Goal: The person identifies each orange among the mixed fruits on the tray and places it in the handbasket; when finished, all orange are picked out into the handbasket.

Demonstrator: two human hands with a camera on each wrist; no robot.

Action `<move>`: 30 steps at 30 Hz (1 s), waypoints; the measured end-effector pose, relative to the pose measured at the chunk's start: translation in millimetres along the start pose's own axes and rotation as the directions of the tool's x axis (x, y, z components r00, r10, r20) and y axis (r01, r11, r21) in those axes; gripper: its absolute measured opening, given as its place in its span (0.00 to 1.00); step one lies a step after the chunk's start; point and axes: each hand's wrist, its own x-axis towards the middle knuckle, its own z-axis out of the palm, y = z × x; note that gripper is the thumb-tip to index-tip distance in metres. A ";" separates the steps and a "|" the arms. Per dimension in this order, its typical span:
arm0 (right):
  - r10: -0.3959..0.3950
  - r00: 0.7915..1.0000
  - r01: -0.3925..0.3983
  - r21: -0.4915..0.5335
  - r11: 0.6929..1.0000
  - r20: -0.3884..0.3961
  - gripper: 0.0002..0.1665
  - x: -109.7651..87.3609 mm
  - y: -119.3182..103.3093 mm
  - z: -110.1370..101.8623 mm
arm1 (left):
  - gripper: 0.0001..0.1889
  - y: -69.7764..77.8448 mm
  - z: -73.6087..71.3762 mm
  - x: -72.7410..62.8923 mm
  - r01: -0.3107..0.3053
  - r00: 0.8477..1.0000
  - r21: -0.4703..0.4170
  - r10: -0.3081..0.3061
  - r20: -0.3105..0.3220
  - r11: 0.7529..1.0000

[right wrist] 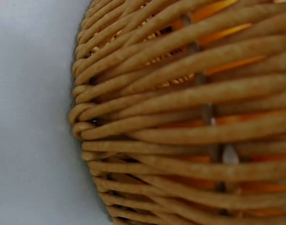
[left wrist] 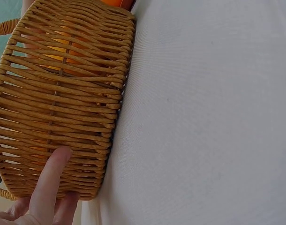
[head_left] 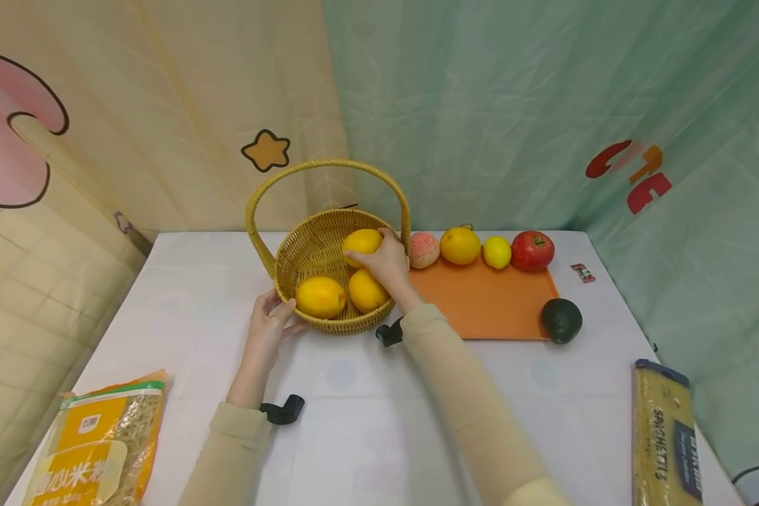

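Observation:
A round wicker basket (head_left: 303,246) with a tall arched handle stands at the table's back middle. Two yellow oval mangoes (head_left: 320,298) lie in its front part. My right hand (head_left: 388,263) reaches over the right rim and grips another mango (head_left: 362,242) between thumb and fingers, inside the basket. At the front left rim, my left hand (head_left: 268,327) holds the basket with the thumb at the rim. In the left wrist view, fingers (left wrist: 48,185) press the woven outer wall (left wrist: 58,103). The right wrist view has only the wicker wall (right wrist: 180,112) and tablecloth, the hand hidden.
Right of the basket lies an orange tray (head_left: 481,302). Along its back edge sit a peach (head_left: 424,251), an orange (head_left: 460,246), a lemon (head_left: 497,252) and an apple (head_left: 533,251). An avocado (head_left: 561,321), wrapped candy (head_left: 583,273), spaghetti pack (head_left: 667,436) and noodle bag (head_left: 98,443) lie outward.

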 end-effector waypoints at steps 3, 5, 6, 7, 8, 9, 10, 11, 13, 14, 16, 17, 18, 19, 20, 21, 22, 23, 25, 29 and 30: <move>0.031 0.999 -0.031 -0.008 0.999 -0.010 0.54 -2.0 -0.8 2.6 | 0.32 -1.5 -0.3 -1.2 -0.001 1.000 -0.004 0.001 -0.001 1.000; 0.043 0.999 -0.044 -0.021 0.999 -0.016 0.54 -3.3 -1.3 4.3 | 0.32 -2.6 0.0 -1.9 -0.003 1.000 -0.005 0.003 -0.004 1.000; 0.047 0.999 -0.047 -0.029 0.998 -0.018 0.54 -3.8 -1.3 5.3 | 0.32 -3.2 0.2 -1.6 -0.004 1.000 -0.006 0.004 -0.006 1.000; 0.050 0.999 -0.051 -0.040 0.998 -0.020 0.54 -4.3 -1.2 6.2 | 0.32 -3.9 0.5 -1.5 -0.003 1.000 -0.005 0.003 -0.007 1.000; 0.053 0.998 -0.054 -0.054 0.997 -0.022 0.54 -4.7 -1.0 7.0 | 0.32 -4.5 0.9 -1.4 -0.005 1.000 -0.004 0.004 -0.006 1.000; 0.054 0.998 -0.055 -0.070 0.996 -0.023 0.53 -5.1 -0.8 7.7 | 0.32 -5.0 1.3 -1.2 -0.003 1.000 -0.002 0.003 -0.007 1.000; 0.054 0.998 -0.056 -0.085 0.995 -0.023 0.53 -5.4 -0.7 8.1 | 0.32 -5.5 1.5 -0.9 -0.002 1.000 -0.002 0.002 -0.007 1.000; 0.052 0.998 -0.054 -0.099 0.994 -0.023 0.53 -5.5 -0.4 8.7 | 0.32 -6.1 1.5 -0.4 -0.002 1.000 0.000 0.002 -0.008 1.000; 0.046 0.999 -0.048 -0.124 0.991 -0.023 0.52 -5.8 0.0 9.2 | 0.32 -6.6 1.6 0.1 -0.005 1.000 0.001 0.005 -0.007 1.000; 0.041 0.999 -0.044 -0.133 0.990 -0.023 0.52 -5.7 0.1 9.3 | 0.32 -6.5 1.7 0.2 -0.006 1.000 0.003 0.006 -0.007 1.000; 0.034 0.999 -0.038 -0.146 0.989 -0.024 0.52 -6.0 -0.2 8.9 | 0.32 -6.0 1.8 0.5 -0.010 1.000 0.002 0.010 -0.005 1.000; 0.033 0.999 -0.037 -0.147 0.988 -0.024 0.51 -6.1 -0.3 8.7 | 0.32 -5.8 1.9 0.7 -0.011 1.000 0.005 0.011 -0.005 1.000; 0.036 0.999 -0.039 -0.151 0.988 -0.020 0.51 -6.4 -0.7 8.3 | 0.32 -5.4 1.9 0.8 -0.013 1.000 0.003 0.013 -0.003 1.000; 0.039 0.999 -0.041 -0.153 0.987 -0.018 0.52 -6.9 -1.2 7.6 | 0.32 -5.0 2.0 1.0 -0.013 1.000 0.004 0.013 -0.003 1.000; 0.043 0.999 -0.045 -0.153 0.987 -0.015 0.52 -7.5 -1.8 7.0 | 0.32 -4.5 2.1 1.0 -0.012 1.000 0.004 0.012 -0.001 1.000; 0.047 0.999 -0.048 -0.156 0.987 -0.013 0.52 -8.4 -2.7 6.2 | 0.32 -4.3 1.9 1.3 -0.013 1.000 0.002 0.013 0.000 1.000; 0.048 0.999 -0.049 -0.155 0.987 -0.012 0.51 -9.4 -3.7 5.3 | 0.32 -4.1 1.7 1.6 -0.015 1.000 0.000 0.015 0.002 1.000; 0.047 0.999 -0.048 -0.153 0.987 -0.012 0.51 -10.5 -4.6 4.5 | 0.32 -3.9 1.5 1.8 -0.011 1.000 0.001 0.011 0.000 1.000; 0.032 0.999 -0.034 -0.150 0.988 -0.020 0.49 -13.8 -6.8 2.0 | 0.32 -3.5 0.9 2.0 -0.009 1.000 0.002 0.009 -0.002 1.000; -0.059 0.995 0.052 -0.090 0.995 -0.077 0.38 -22.9 -8.7 -4.3 | 0.31 -3.5 -0.1 2.6 -0.001 1.000 0.000 0.001 -0.004 1.000; -0.089 0.991 0.082 -0.069 0.994 -0.098 0.35 -25.8 -8.5 -6.6 | 0.31 -3.6 -0.1 2.7 -0.001 1.000 -0.001 0.001 -0.004 1.000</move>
